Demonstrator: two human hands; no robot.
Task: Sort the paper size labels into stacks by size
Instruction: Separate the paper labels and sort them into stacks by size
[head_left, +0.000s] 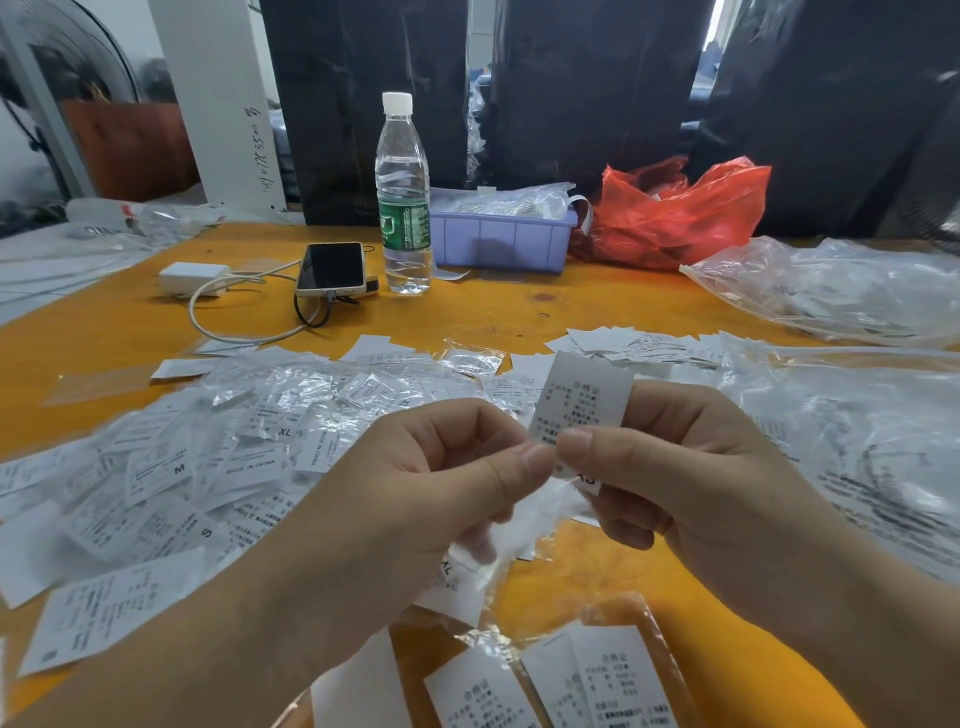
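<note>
Both hands meet above the orange table (597, 306) — the left hand (415, 483) and right hand (691, 467) pinch one paper label (582, 400) and its clear sleeve (524, 525). Behind, a purple bin (498, 244) holds bagged labels — loose ones (171, 467) litter the left.

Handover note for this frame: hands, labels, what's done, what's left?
Left hand and right hand both pinch one paper label above the table; its size mark is mostly hidden.
Unsorted label pile lies at left, many in clear sleeves, with M, S and XL showing.
A few labels lie at the near edge.
Done: no tidy stacks visible.
Left: nearly all the sorting.
</note>
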